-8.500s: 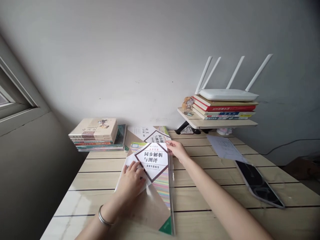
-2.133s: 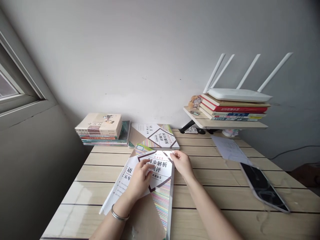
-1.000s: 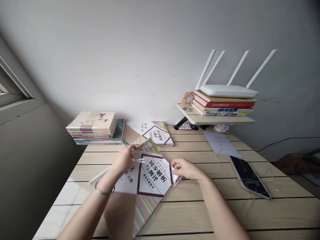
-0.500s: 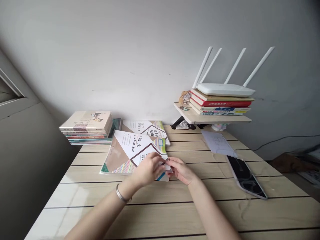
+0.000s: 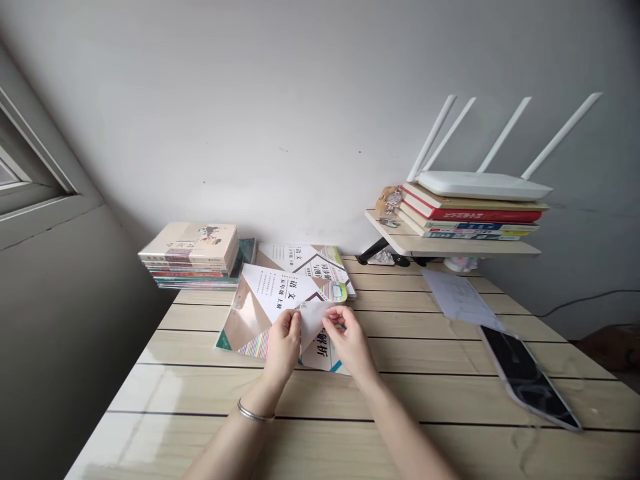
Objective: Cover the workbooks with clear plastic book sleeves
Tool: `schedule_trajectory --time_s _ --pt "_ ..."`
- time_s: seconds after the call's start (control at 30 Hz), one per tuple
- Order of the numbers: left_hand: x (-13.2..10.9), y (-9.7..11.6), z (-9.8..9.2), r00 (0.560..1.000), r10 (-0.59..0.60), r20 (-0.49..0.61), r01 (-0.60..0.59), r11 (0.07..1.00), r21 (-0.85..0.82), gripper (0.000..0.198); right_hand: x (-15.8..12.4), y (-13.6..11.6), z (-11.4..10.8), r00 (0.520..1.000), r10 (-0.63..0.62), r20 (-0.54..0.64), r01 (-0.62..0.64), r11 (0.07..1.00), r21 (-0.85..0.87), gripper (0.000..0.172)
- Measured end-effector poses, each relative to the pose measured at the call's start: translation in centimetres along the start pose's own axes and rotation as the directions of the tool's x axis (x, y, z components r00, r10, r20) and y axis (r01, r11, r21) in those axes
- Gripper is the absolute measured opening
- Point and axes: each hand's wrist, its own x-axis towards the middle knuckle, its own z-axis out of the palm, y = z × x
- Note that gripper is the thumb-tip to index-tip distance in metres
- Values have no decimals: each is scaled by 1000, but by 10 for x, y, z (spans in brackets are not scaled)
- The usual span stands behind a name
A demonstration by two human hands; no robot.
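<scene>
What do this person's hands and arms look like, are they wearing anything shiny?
The left hand and right hand wear no gloves, and no sleeves show. A narrow, shiny silver bangle circles the left wrist; the right wrist is bare.

workbook | tan-white cover, striped band | sideways on table | cover corner lifted, pale underside showing

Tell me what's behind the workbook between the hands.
Behind the workbook, toward the wall, lies a second workbook with a similar cover. The front one covers most of its near side, so the print there can't be seen.
</scene>
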Motion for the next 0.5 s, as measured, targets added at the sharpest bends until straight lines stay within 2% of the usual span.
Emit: schedule_trajectory --time_s 0.1,0.23,0.5 --pt "1 -2 -2 999 -45 8 45 997 -56 31 -1 14 -3 999 20 -30 -20 1000 15 28" --pt "3 0 -4 996 -86 9 86 991 -99 32 1 15 -5 1000 19 -20 -19 1000 10 32" --pt "5 -4 -5 998 -57 25 59 995 -77 32 -1 1 -5 979 -205 2 202 963 -176 27"
